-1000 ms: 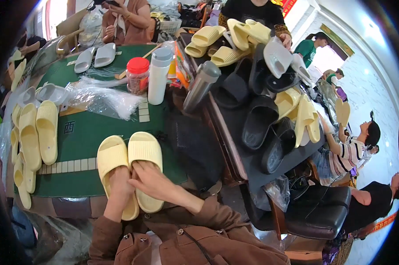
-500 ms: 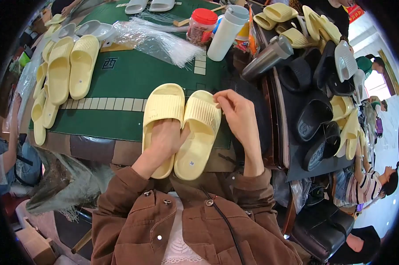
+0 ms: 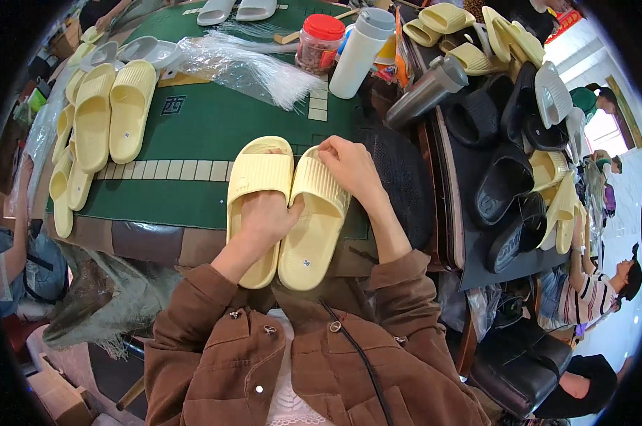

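Note:
A pair of pale yellow ribbed slide slippers stands side by side before me, toes pointing away. My left hand (image 3: pixel 265 217) reaches under the strap of the left slipper (image 3: pixel 261 173), its thumb hooked over the inner edges where the two meet. Fingertips show at that slipper's toe opening. At the toe end of the right slipper (image 3: pixel 308 245), my right hand (image 3: pixel 350 169) is closed in a pinch against the top of the strap. Whatever it pinches is too small to make out. A bundle of thin clear plastic strands (image 3: pixel 264 74) lies beyond the pair.
More yellow slippers (image 3: pixel 94 117) are stacked at the left on the green table mat (image 3: pixel 193 128). A red-lidded jar (image 3: pixel 319 46), a white bottle (image 3: pixel 362 57) and a steel flask (image 3: pixel 427 91) stand at the back. Black slippers (image 3: pixel 504 181) fill a side surface at right.
My right hand has shifted left and inward, from the right slipper's outer edge to the top of its toe end. My left hand stays inside the left slipper.

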`<state>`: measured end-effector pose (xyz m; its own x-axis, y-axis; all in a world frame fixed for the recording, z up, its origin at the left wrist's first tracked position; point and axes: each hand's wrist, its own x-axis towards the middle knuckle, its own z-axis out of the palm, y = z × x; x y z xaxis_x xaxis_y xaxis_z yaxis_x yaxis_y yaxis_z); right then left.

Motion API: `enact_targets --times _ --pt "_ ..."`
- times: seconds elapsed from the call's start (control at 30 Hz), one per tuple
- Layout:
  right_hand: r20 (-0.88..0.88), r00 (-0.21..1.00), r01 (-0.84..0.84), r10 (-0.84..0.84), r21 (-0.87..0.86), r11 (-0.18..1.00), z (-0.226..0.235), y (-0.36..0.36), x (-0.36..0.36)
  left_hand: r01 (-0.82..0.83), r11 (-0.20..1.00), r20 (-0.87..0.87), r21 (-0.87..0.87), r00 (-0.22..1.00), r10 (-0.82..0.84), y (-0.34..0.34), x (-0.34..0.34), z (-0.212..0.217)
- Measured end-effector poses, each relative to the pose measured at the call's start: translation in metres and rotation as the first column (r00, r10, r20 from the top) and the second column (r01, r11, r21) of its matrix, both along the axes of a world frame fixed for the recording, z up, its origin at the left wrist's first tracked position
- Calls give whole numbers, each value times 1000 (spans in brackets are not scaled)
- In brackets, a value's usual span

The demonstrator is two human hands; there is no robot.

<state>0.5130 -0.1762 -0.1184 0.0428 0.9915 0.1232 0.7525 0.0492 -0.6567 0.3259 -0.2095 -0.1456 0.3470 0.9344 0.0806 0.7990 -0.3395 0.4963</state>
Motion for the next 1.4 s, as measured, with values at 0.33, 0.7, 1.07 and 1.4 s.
enact_targets --times 0.33,0.7,1.07,1.4 --pt "149 978 -157 149 44 987 0 16 -5 4 995 2 98 1000 -4 0 0 -12" --pt "73 929 -366 362 36 930 -4 36 6 62 996 53 62 996 -65 6 -4 -8" --pt "-637 764 -229 106 -115 967 -1 36 -17 26 999 26 26 999 -26 2 1 0" --pt "1 977 -209 211 151 966 -13 39 -35 24 1000 49 -3 998 -24 1 -1 -4"
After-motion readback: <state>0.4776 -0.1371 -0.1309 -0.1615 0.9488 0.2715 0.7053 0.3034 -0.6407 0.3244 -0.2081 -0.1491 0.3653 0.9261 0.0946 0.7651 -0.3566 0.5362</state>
